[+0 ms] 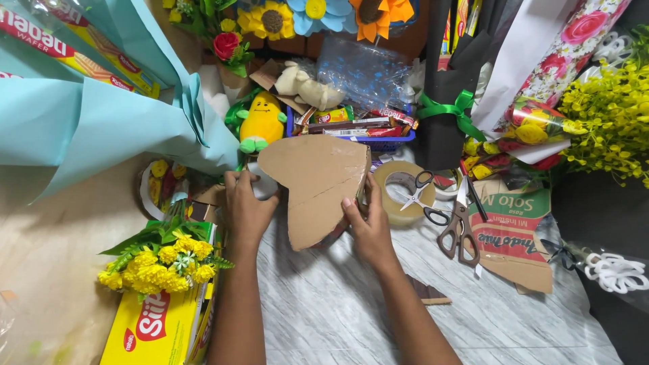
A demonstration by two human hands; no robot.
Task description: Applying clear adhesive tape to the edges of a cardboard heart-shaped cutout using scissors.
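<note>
Two hands are holding a brown cardboard cutout (316,186) upright over the grey counter (351,311): the left hand (247,206) is pinching its edge at nine o'clock, the grip closed on the card, while the right hand (368,226) is clasping the edge at four o'clock. The piece is sitting at the middle of the view, with a tape roll (399,189) at three o'clock and scissors (458,226) beyond it. Judging by this, shaping is under way, and any next move is calling for a steady hold on both edges.

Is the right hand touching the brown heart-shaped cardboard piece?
Touching. The head view shows the right hand with fingers on the right edge of the brown heart-shaped cardboard piece.
</note>
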